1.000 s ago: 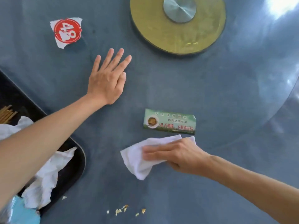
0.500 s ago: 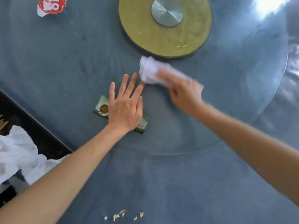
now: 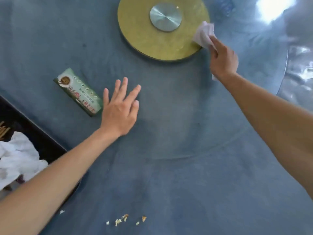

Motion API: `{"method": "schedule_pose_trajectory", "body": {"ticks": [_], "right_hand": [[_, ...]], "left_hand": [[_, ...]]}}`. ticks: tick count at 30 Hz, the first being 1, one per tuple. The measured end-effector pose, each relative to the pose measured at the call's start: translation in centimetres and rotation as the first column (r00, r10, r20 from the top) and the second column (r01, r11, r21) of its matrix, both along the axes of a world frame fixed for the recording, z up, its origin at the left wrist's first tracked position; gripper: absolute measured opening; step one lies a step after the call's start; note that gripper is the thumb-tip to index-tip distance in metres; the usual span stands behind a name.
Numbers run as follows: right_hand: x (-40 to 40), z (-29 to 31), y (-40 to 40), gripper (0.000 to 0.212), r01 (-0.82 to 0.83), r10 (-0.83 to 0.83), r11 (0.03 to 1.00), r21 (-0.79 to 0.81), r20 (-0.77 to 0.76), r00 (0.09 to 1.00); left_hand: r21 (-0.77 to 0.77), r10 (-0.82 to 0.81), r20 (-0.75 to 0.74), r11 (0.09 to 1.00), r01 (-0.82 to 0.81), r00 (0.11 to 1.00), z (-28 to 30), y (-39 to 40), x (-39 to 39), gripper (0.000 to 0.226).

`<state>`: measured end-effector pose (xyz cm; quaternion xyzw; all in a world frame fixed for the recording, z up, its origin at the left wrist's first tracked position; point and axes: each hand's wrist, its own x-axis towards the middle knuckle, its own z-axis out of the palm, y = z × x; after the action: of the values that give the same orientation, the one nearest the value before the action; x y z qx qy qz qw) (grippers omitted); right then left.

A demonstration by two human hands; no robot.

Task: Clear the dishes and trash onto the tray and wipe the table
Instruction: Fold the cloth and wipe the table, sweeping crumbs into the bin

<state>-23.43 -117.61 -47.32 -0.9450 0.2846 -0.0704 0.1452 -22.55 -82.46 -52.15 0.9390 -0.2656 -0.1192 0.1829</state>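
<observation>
A person's two bare arms reach over a blue-grey table [image 3: 169, 150], seen from above. The left hand [image 3: 121, 109] lies flat on the table near its middle, fingers straight and spread, holding nothing. Just beside its little finger lies a green packet [image 3: 78, 92], set at a slant; whether the two touch cannot be told. The right hand [image 3: 222, 60] is further out, its fingers curled round a crumpled white cloth [image 3: 204, 35], which it presses against the right rim of a round gold disc [image 3: 162, 28]. The disc sits toward the far edge and has a silver hub [image 3: 165, 17] at its centre. At the left edge a black tray [image 3: 39, 138] holds crumpled white napkins [image 3: 17, 158] and some wooden sticks [image 3: 3, 129]. Small crumbs [image 3: 125, 219] are scattered near the near edge of the table. Bright glare falls across the far right corner.
</observation>
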Motion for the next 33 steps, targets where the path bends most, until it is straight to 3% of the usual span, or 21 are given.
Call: {"method": "schedule_pose_trajectory", "body": {"ticks": [3, 6, 9, 11, 17, 21, 24, 27, 30, 33], "right_hand": [[-1.1, -1.6, 4.1, 0.053, 0.050, -0.049, 0.999, 0.019, -0.055, 0.997], [-6.4, -2.0, 11.8, 0.055, -0.215, 0.215, 0.972, 0.093, 0.011, 0.977], [-13.3, -2.1, 17.8, 0.053, -0.480, 0.478, 0.861, 0.168, 0.058, 0.877], [-16.5, -2.1, 20.6, 0.053, -0.567, 0.570, 0.796, 0.211, 0.052, 0.820], [-20.3, -1.1, 25.0, 0.056, -0.629, 0.638, 0.734, 0.254, 0.058, 0.768], [-22.0, -0.8, 27.9, 0.046, -0.612, 0.617, 0.750, 0.253, 0.067, 0.784], [-23.0, -1.1, 29.7, 0.041, -0.585, 0.583, 0.778, 0.228, 0.084, 0.808], [-24.1, -1.6, 30.7, 0.030, -0.589, 0.591, 0.777, 0.223, 0.064, 0.804], [-25.1, -1.7, 30.8, 0.036, -0.597, 0.610, 0.763, 0.249, 0.028, 0.792], [-26.3, -2.0, 29.9, 0.045, -0.580, 0.596, 0.773, 0.257, 0.020, 0.803]], "left_hand": [[0.037, 0.077, 0.053, 0.996, -0.079, 0.996, -0.9, -0.3, -2.6, 0.057], [0.047, 0.110, 0.095, 0.992, -0.115, 0.989, -1.5, 1.3, -3.0, 0.056], [0.067, 0.050, 0.097, 0.996, -0.057, 0.994, -1.4, 3.4, -3.6, 0.058], [0.092, 0.025, 0.081, 0.995, -0.032, 0.996, -1.1, 4.9, -4.4, 0.058], [0.108, -0.016, -0.084, 0.994, 0.025, 0.996, 1.1, 9.0, -7.5, 0.060], [-0.134, -0.048, -0.288, 0.991, 0.010, 0.957, 4.6, 11.6, -9.5, 0.063], [-0.225, -0.258, -0.132, 0.948, 0.224, 0.957, 6.6, 14.0, -12.9, 0.058], [-0.101, -0.447, -0.144, 0.894, 0.436, 0.883, 6.2, 15.0, -15.5, 0.066], [0.016, -0.442, -0.147, 0.894, 0.449, 0.885, 4.3, 15.3, -15.9, 0.072], [0.016, -0.425, -0.139, 0.902, 0.431, 0.895, 3.3, 16.1, -15.9, 0.058]]}}
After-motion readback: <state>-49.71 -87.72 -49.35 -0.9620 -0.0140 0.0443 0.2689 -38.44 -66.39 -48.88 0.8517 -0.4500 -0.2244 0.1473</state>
